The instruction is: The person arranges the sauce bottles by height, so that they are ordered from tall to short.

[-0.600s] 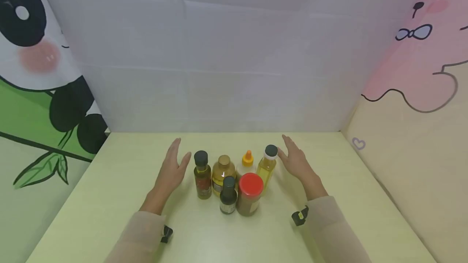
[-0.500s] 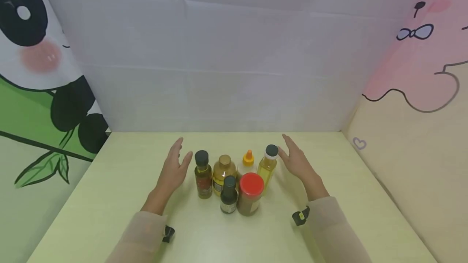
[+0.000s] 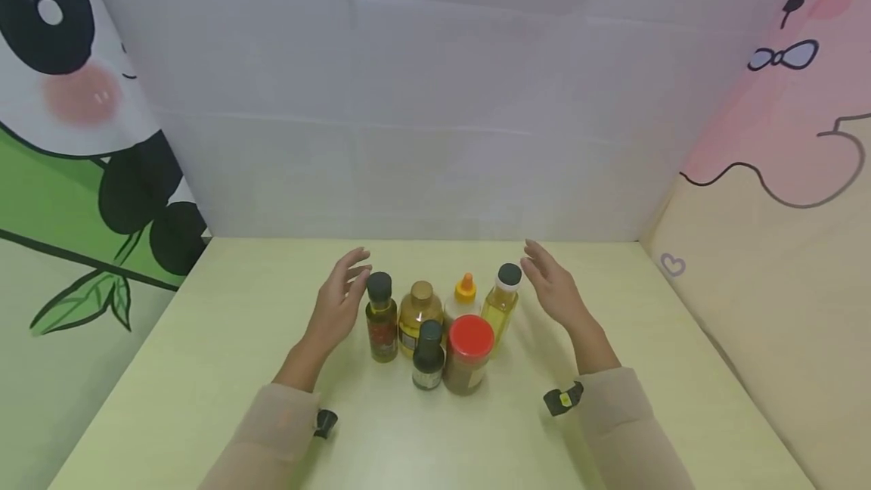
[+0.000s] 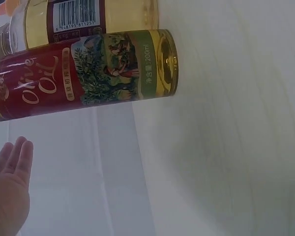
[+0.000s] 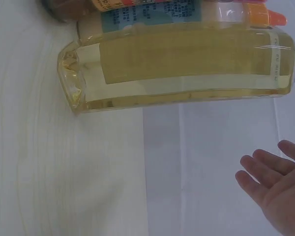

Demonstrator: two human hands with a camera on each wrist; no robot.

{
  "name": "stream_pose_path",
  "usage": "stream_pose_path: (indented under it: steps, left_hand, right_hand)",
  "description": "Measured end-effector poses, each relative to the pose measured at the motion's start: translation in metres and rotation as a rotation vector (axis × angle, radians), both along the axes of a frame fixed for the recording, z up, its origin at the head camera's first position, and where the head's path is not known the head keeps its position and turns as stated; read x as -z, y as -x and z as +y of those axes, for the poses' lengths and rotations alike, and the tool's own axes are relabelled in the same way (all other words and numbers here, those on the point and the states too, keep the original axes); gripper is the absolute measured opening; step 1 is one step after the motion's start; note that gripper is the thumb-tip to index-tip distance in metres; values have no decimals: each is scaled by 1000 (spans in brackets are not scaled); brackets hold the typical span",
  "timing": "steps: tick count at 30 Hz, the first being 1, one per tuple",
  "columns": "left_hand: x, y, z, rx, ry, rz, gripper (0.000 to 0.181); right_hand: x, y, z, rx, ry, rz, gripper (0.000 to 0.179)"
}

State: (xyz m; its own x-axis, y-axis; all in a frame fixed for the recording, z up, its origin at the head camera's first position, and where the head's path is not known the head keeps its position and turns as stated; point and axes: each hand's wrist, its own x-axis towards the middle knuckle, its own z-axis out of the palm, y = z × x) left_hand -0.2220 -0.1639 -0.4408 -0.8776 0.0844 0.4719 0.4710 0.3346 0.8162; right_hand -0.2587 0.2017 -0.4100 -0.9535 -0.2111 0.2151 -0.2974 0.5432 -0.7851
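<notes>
My left hand is beside the olive oil bottle, fingers bent loosely near its dark cap and nothing held. On the other side, my right hand is spread next to a clear bottle of yellow oil with a dark cap. Between them stand a round amber bottle with a gold cap and a squeeze bottle with an orange nozzle. In front are a small dark bottle and a red-lidded jar. The left wrist view shows the olive oil label and spread fingertips.
All the bottles stand close together on a pale table. A white sheet rises behind its far edge. Side walls bear a cartoon panda on the left and a pink figure on the right.
My left hand has moved inward, closer to the olive oil bottle, and its fingers have bent toward the cap. The right hand has barely shifted. The head view has tilted slightly.
</notes>
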Motion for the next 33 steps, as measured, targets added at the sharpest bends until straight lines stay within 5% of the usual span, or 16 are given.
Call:
stream_pose_path:
  steps: [6, 13, 20, 26, 33]
  left_hand:
    - [0, 0, 2, 38, -38, 39, 38]
    - [-30, -24, 14, 76, -75, 22, 34]
    - [0, -9, 10, 119, -142, 54, 33]
    - [-1, -10, 13, 153, -174, 93, 31]
    - [-1, -12, 19, 168, -215, 61, 30]
  right_hand:
    - [-4, -3, -2, -32, 84, -2, 56]
    - [-24, -22, -15, -71, 113, 15, 44]
    - [-6, -14, -10, -120, 172, 56, 40]
    - [-8, -19, -12, -183, 220, 102, 38]
    - [-5, -23, -16, -254, 291, 83, 37]
